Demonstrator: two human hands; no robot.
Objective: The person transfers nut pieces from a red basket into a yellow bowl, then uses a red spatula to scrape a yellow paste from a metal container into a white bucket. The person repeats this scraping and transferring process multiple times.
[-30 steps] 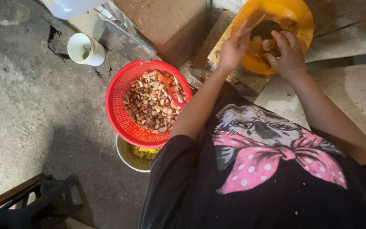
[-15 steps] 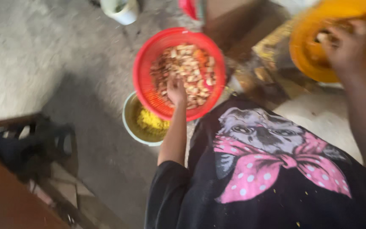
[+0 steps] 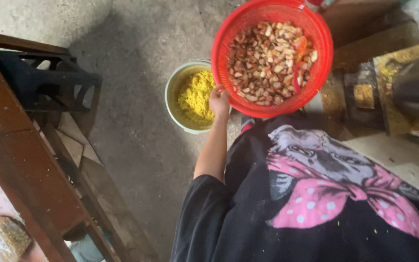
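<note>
One red basket (image 3: 229,29), round and made of plastic mesh, sits at about 1 o'clock in the view, and it is heaped with pale and brown nut pieces (image 3: 267,60), too many to count, with a streak of orange among them near the right side. The left hand (image 3: 218,101) is closed on the basket's rim at the basket's 7 o'clock edge, fingers curled over the lip. The right hand is out of view. Just beside the basket at its 8 o'clock, and partly under it, stands one pale green bucket (image 3: 173,87) on the concrete floor (image 3: 136,145); it holds yellow meal (image 3: 196,94), coarse and crumbly. At 3 o'clock in the view one machine (image 3: 403,92) with a dark metal body is dusted with the same yellow crumbs. At 9 o'clock one dark blue stool (image 3: 49,82) stands beside one brown wooden table (image 3: 20,160), which runs down toward 7 o'clock. At the bottom left corner lies one clear bag (image 3: 3,240) of brownish grain. The person wears a black shirt (image 3: 248,213) with a pink dotted bow printed on it, filling the view from 4 to 6 o'clock.
</note>
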